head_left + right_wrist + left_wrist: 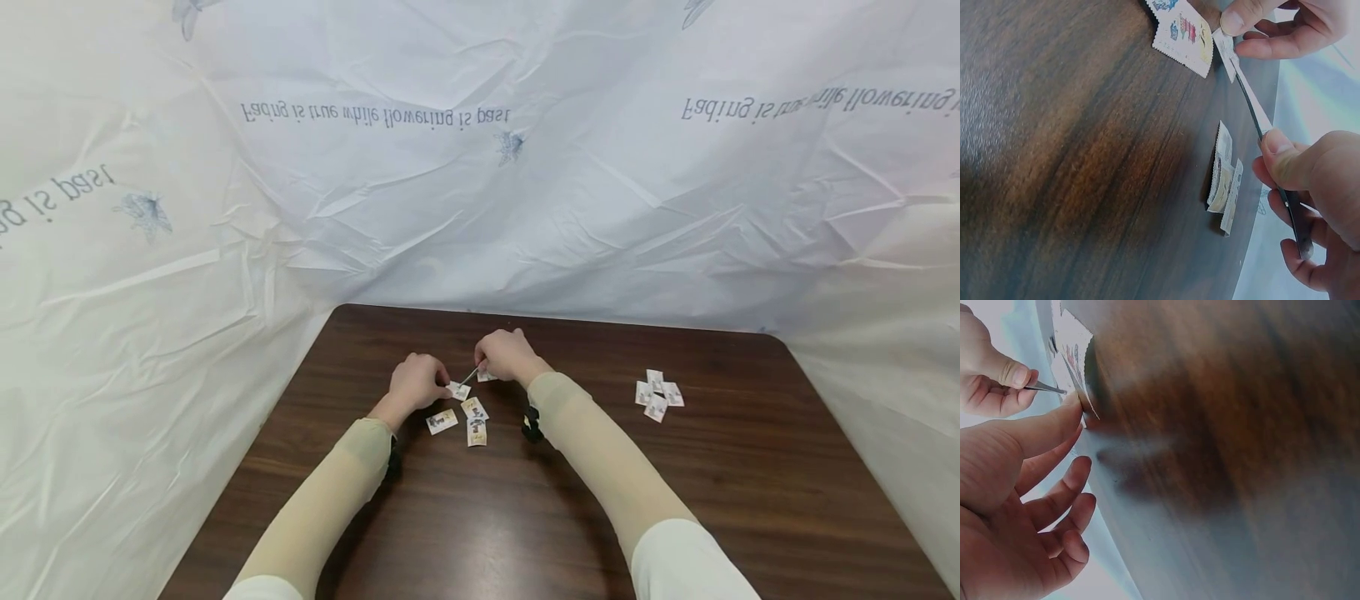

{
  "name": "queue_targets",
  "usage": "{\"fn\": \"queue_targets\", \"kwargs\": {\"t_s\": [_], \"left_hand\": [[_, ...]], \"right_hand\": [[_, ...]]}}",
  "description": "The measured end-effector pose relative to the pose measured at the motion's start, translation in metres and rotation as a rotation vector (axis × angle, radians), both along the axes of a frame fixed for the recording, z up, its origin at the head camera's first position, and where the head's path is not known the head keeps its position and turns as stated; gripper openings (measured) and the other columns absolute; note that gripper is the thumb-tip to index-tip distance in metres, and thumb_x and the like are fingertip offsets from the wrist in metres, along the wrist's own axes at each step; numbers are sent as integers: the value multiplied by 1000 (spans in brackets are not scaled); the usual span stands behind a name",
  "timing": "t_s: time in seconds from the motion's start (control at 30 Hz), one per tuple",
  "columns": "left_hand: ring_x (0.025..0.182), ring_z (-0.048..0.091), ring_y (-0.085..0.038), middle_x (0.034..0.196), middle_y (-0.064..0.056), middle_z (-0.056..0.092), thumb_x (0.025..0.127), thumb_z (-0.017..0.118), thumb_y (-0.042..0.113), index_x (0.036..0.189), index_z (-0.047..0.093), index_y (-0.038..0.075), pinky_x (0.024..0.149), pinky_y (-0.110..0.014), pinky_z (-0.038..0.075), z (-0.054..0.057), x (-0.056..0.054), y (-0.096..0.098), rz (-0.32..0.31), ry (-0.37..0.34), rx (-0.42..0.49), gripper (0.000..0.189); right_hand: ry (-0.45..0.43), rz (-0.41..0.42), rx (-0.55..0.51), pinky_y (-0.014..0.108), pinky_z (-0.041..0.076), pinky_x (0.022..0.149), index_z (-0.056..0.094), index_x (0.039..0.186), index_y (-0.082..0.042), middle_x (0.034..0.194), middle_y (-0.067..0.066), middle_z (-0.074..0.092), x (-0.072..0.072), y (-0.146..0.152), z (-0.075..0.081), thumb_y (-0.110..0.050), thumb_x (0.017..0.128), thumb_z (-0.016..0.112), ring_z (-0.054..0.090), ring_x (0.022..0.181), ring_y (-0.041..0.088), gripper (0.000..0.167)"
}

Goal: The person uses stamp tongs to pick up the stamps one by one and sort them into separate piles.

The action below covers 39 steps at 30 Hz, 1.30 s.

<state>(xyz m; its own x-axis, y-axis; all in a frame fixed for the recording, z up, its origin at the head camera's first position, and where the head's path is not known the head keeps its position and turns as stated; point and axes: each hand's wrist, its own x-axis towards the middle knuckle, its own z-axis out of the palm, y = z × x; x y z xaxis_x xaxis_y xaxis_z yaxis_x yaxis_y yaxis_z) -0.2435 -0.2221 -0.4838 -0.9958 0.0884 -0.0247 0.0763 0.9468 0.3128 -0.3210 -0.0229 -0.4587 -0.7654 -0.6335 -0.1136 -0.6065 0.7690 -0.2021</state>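
White printed sheeting (pixel 465 192) hanging around dark wood-grain table (pixel 480 525). Left hand (pixel 416 383) pinching small paper stamp (pixel 460 393); right hand (pixel 512 355) gripping tweezers (pixel 1255 106). Stamp cluster (pixel 672 394) lying farther right.

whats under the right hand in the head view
Part of at least one stamp peeks out below the right hand; whatever else lies beneath is covered from that camera.

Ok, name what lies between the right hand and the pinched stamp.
The tweezers held in the right hand span it, reaching the stamp, in the right wrist view.
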Motion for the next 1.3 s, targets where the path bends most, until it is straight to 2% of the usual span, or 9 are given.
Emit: {"fn": "queue_targets", "kwargs": {"t_s": [0.17, 0.33, 0.47, 0.6, 0.8, 0.97, 1.1, 1.2, 1.3], "left_hand": [[90, 65, -25, 91, 5, 72, 88, 91, 30, 91, 81, 21, 81, -47, 55, 1, 1, 0, -6, 5, 19, 14], [97, 60, -26, 89, 4, 69, 87, 92, 26, 92, 80, 20, 84, -48, 52, 1, 2, -3, -27, 27, 66, 14], [93, 61, -25, 89, 2, 70, 85, 92, 25, 93, 80, 18, 80, -46, 52, 3, 0, -5, -40, 76, 108, 16], [90, 65, -25, 92, 0, 72, 84, 91, 23, 95, 81, 17, 80, -46, 54, 9, -1, -7, -43, 120, 150, 16], [102, 63, -28, 102, -3, 71, 89, 88, 25, 104, 81, 15, 87, -48, 53, 16, 2, -6, -20, 133, 214, 19], [104, 62, -28, 106, -4, 71, 92, 86, 26, 109, 81, 14, 89, -47, 53, 16, 2, -3, -21, 151, 258, 21], [101, 62, -27, 106, -4, 71, 94, 85, 23, 110, 80, 14, 89, -46, 52, 14, 2, 4, -25, 171, 300, 20], [99, 63, -25, 106, -4, 71, 95, 84, 22, 110, 80, 14, 88, -45, 53, 12, 4, 11, -36, 176, 328, 18], [98, 63, -25, 104, -3, 71, 96, 83, 22, 110, 80, 14, 86, -44, 53, 9, 6, 19, -55, 173, 349, 17]], "right_hand": [[9, -6, 0, 53, 41, 100, 75, 94, -25, 90, -13, 70, 1, -1, 0, -21, 105, 73, 62, 91, 14, 12], [3, -46, -18, 53, 40, 99, 75, 92, -25, 90, -12, 70, 1, 2, 0, -22, 104, 73, 62, 89, 15, 13], [-7, -85, -53, 55, 42, 101, 76, 95, -24, 93, -10, 71, 1, 5, -1, -21, 105, 72, 63, 90, 16, 12], [-13, -116, -101, 59, 42, 104, 78, 97, -23, 95, -9, 72, 1, 10, -2, -19, 105, 69, 64, 94, 19, 12], [-42, -207, -209, 63, 39, 110, 79, 104, -20, 98, -7, 73, 5, 22, -4, -17, 105, 67, 66, 99, 23, 12], [-88, -293, -312, 62, 42, 110, 80, 109, -17, 103, -2, 74, 11, 36, -8, -23, 107, 68, 68, 102, 26, 14], [-114, -376, -422, 52, 53, 97, 80, 109, -15, 104, 0, 75, 15, 50, -13, -22, 108, 67, 69, 97, 25, 14], [-120, -419, -482, 45, 56, 85, 80, 110, -13, 105, 2, 76, 19, 63, -17, -19, 107, 67, 69, 95, 24, 15], [-125, -447, -511, 45, 57, 86, 80, 112, -11, 109, 5, 77, 24, 76, -19, -18, 107, 67, 70, 98, 26, 16]]}}
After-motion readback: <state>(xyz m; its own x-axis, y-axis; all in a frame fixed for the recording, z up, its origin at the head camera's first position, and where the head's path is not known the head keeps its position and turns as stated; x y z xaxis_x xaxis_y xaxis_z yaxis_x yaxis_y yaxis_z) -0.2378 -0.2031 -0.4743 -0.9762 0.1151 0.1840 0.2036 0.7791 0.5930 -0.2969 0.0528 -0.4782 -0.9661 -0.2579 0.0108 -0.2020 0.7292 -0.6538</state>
